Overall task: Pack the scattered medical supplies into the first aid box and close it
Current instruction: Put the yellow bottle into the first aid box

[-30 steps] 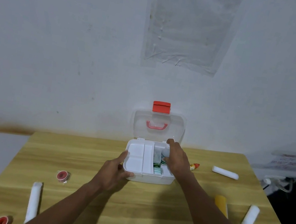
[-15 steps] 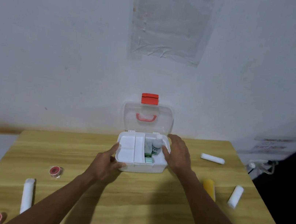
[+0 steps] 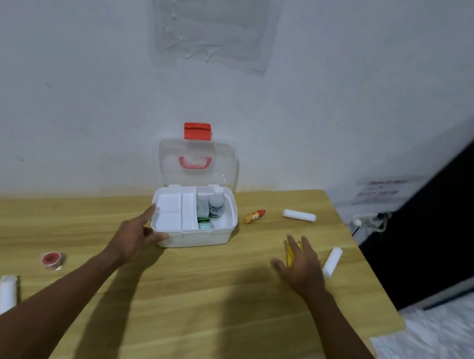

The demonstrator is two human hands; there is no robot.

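Yellow cylindrical tube (image 3: 290,256) lay under the spread, empty right hand (image 3: 302,266), needing a firm wrap; left hand (image 3: 136,236) steadied the white plastic first aid box (image 3: 221,232).

A single wide-angle view comes from the person's head, looking forward and down across the counter (image 3: 209,313) toward a pale wall (image 3: 95,50) that fills the upper half of the picture. Both forearms enter from the bottom edge, so the camera sits just above and behind them, near enough for the left hand (image 3: 132,236) and right hand (image 3: 303,263) to lie in the middle ground. The open first aid box (image 3: 202,238) stands a little left of centre, against the wall. The view is tilted: the counter's far edge climbs to the right. At the right border lie a dark panel (image 3: 455,212) and a bed (image 3: 450,349). No second view shares the scene.
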